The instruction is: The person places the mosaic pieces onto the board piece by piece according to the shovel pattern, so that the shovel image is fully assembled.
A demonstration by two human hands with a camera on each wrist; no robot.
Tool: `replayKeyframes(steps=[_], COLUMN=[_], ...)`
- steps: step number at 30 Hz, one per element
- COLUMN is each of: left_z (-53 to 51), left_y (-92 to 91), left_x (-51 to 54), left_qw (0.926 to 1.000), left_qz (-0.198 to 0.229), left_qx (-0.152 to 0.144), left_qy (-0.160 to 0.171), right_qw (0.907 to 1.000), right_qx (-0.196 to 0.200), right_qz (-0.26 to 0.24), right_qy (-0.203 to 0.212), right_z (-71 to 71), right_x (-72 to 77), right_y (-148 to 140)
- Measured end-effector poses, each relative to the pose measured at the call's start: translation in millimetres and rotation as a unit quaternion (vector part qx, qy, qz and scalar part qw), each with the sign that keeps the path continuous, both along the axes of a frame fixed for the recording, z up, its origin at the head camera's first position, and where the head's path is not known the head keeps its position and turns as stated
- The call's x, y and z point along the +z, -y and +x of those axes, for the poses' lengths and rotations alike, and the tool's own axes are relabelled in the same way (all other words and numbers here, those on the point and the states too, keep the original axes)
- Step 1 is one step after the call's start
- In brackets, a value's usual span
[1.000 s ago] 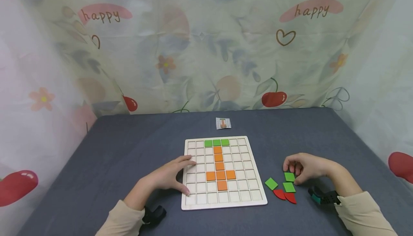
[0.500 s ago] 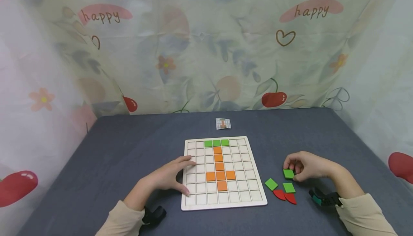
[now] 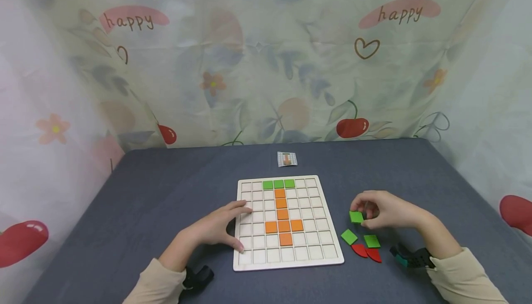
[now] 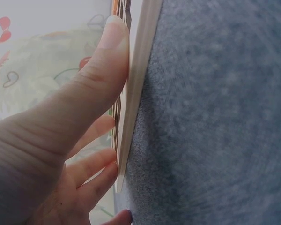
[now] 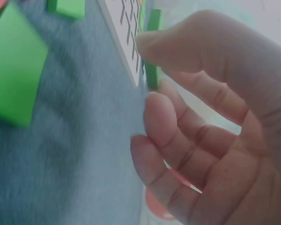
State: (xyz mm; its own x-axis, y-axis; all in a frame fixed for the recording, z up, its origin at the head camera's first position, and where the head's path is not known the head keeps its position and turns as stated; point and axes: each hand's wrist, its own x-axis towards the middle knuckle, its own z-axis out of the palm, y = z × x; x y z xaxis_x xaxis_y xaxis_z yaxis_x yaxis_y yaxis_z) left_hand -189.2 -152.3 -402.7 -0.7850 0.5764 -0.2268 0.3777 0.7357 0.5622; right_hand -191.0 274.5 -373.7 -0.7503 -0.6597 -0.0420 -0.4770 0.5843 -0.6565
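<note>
A white grid board (image 3: 307,253) lies on the table, with three green tiles (image 3: 279,184) in its top row and several orange tiles (image 3: 283,226) below them forming a cross-like shape. Resting on the board's left edge is my left hand (image 3: 218,224), its thumb and fingers spread and relaxed; the left wrist view shows the thumb (image 4: 96,70) against the rim. To the right of the board, my right hand (image 3: 388,209) pinches a green square tile (image 3: 355,217) between thumb and fingers. In the right wrist view that tile (image 5: 153,75) is held on edge, off the cloth.
Two loose green tiles (image 3: 349,236) and two red quarter-round pieces (image 3: 359,250) lie right of the board, just below the right hand. A small printed card (image 3: 287,159) lies beyond the board. A patterned curtain (image 3: 257,63) rises behind the table.
My right hand has lifted the green tile from among the loose pieces and carried it left towards the board. The left hand stays in place on the board's edge.
</note>
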Motion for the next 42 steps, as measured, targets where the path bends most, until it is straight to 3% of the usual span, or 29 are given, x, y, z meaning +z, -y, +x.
replayKeyframes(steps=[9, 26, 42], left_z=[-1.3, -1.5, -0.8], left_y=[0.1, 0.4, 0.4], left_x=[-1.8, -1.9, -2.0], left_qw=[1.0, 1.0, 1.0], left_qz=[0.0, 0.001, 0.003], left_qx=[0.001, -0.002, -0.004], left_qy=[0.0, -0.005, -0.007], right_qw=[0.9991, 0.9981, 0.9993], right_qx=[0.023, 0.03, 0.018], right_qz=[-0.005, 0.002, 0.012], right_qy=[-0.036, -0.054, -0.031], right_z=[3.2, 10.2, 20.0], right_x=[1.5, -3.0, -8.8], right_y=[28, 71, 96])
